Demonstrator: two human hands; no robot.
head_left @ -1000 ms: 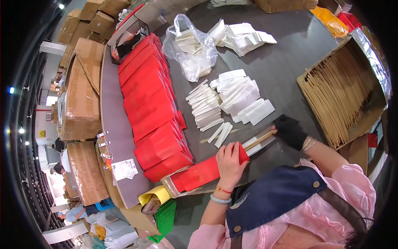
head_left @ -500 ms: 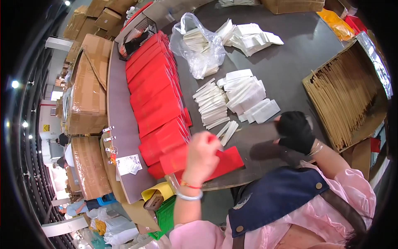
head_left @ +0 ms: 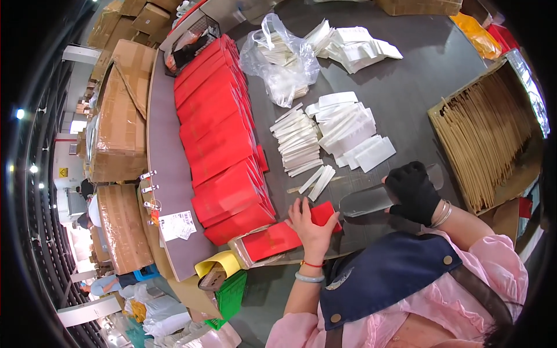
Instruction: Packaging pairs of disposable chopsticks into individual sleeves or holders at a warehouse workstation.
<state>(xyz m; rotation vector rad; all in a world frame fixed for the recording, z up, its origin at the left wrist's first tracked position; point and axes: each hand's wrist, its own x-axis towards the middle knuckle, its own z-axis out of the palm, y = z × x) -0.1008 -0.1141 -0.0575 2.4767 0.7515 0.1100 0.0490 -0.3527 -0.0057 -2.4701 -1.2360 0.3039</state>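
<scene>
My left hand [head_left: 314, 226] lies palm down with thumb and fingers spread on a long red envelope [head_left: 268, 242] at the table's near edge. The envelope's right end shows between thumb and fingers. In a black fingerless glove, my right hand [head_left: 413, 189] is closed around a clear plastic strip or sleeve [head_left: 364, 202], which sticks out on both sides. A long overlapping row of red envelopes [head_left: 212, 133] runs along the left side. Just beyond my left hand lie a few loose white paper slips [head_left: 319, 184].
Stacks of white slips [head_left: 297, 145] and folded papers [head_left: 347, 124] lie mid-table. A clear plastic bag [head_left: 278, 61] holds more behind them. To the right stands a carton of brown cardboard pieces [head_left: 481, 139]. A green basket [head_left: 231, 301] sits below the table's left corner.
My left hand was pinched and raised; it has come down and right, its fingers now spread on the envelope. The envelope has shifted slightly. The right hand's plastic piece shows more clearly.
</scene>
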